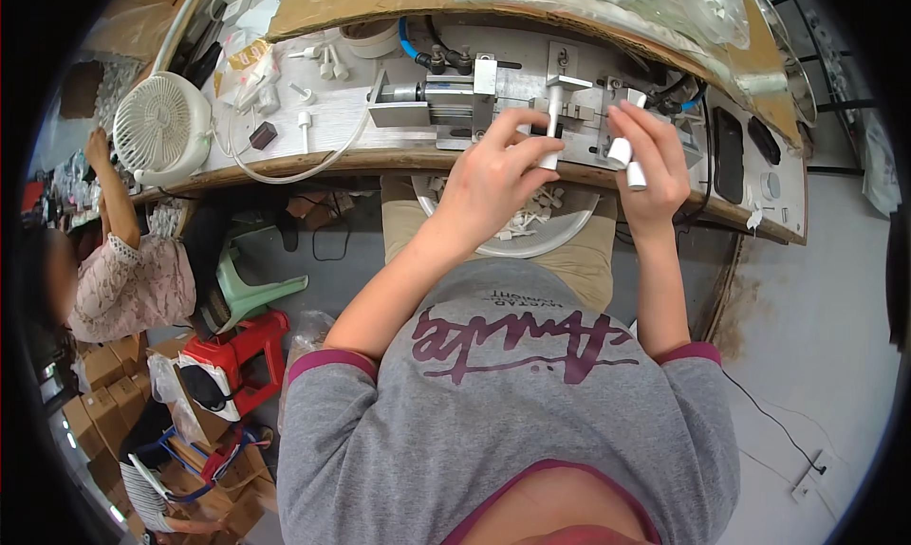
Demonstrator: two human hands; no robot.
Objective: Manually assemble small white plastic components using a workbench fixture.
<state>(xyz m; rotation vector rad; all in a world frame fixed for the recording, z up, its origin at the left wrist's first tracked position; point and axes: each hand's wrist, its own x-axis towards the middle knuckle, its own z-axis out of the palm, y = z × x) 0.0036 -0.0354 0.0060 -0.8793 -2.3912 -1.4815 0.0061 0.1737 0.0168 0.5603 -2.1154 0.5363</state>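
My left hand (495, 173) pinches a white plastic piece with a thin stem (553, 118) between thumb and fingers. The stem points away from me, at the front of a metal fixture (454, 104) on the bench. Whether it touches the fixture I cannot tell. My right hand (661, 173), just right of it, is curled around a couple of white plastic pieces (621, 153) whose round ends stick out below the fingers. On my lap, under the bench edge, a white bowl (546, 248) holds several small white pieces; my left hand and forearm partly cover it.
Left on the bench are a white fan (163, 128), a dark small block (263, 135), loose white pieces (305, 128) and a clear hose (285, 179). A phone (728, 154) lies at the right. Cardboard (351, 9) overhangs behind. Another person (133, 279) sits at far left beside stools.
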